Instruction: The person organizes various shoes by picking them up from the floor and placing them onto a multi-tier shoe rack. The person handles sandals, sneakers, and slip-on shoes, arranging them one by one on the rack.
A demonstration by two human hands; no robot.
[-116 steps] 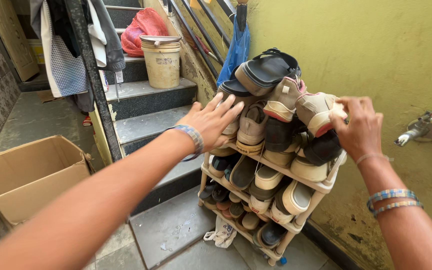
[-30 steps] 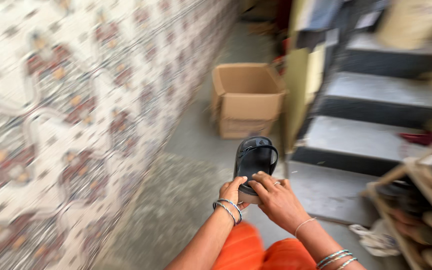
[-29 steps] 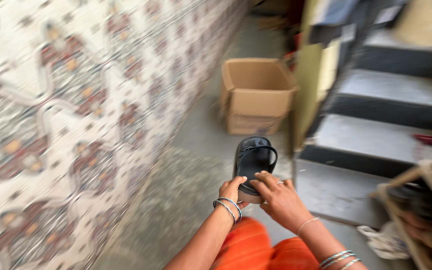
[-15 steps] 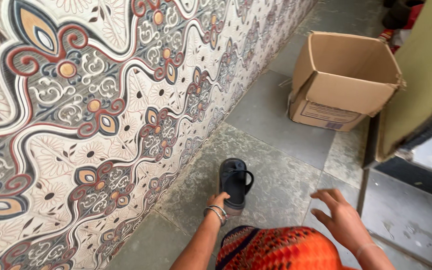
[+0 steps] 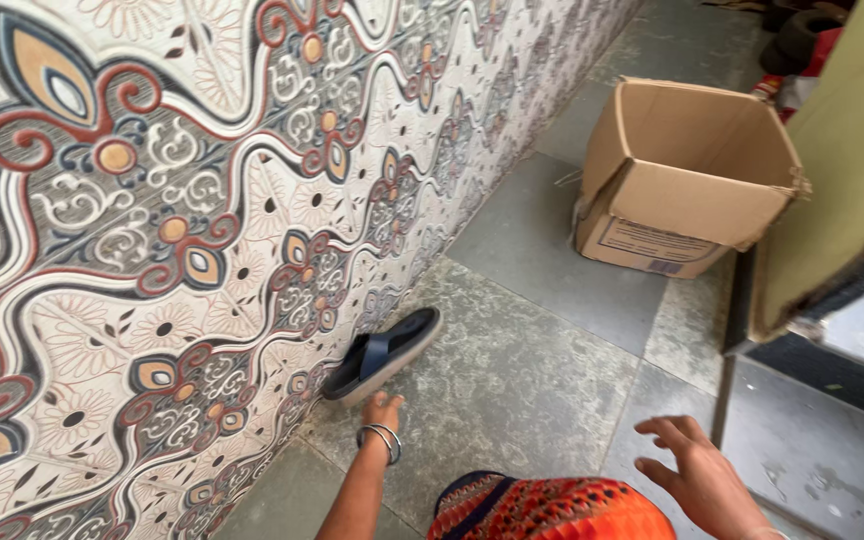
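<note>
Your left hand [image 5: 383, 410] reaches down to the stone floor [image 5: 522, 370], its fingers together and pointing down, just at the heel end of a dark sandal [image 5: 382, 355]. Whether the fingertips touch the sole you cannot tell from here; the hand grips nothing. A pair of thin metal bangles [image 5: 380, 438] sits on that wrist.

The sandal lies at the floor's left edge, tipped on its side and leaning against the foot of the patterned tile wall [image 5: 182, 200], its strap facing out toward the open floor and its toe end pointing away from you along the wall.

Your right hand [image 5: 697, 470] hovers low over the floor's near right part, fingers spread wide and slightly curled, empty and well apart from the sandal. Between your arms shows a fold of orange patterned cloth [image 5: 542, 510].

Farther along, an open cardboard box [image 5: 687, 180] stands on the floor beside a yellow-green panel [image 5: 837, 160], well apart from both hands.
</note>
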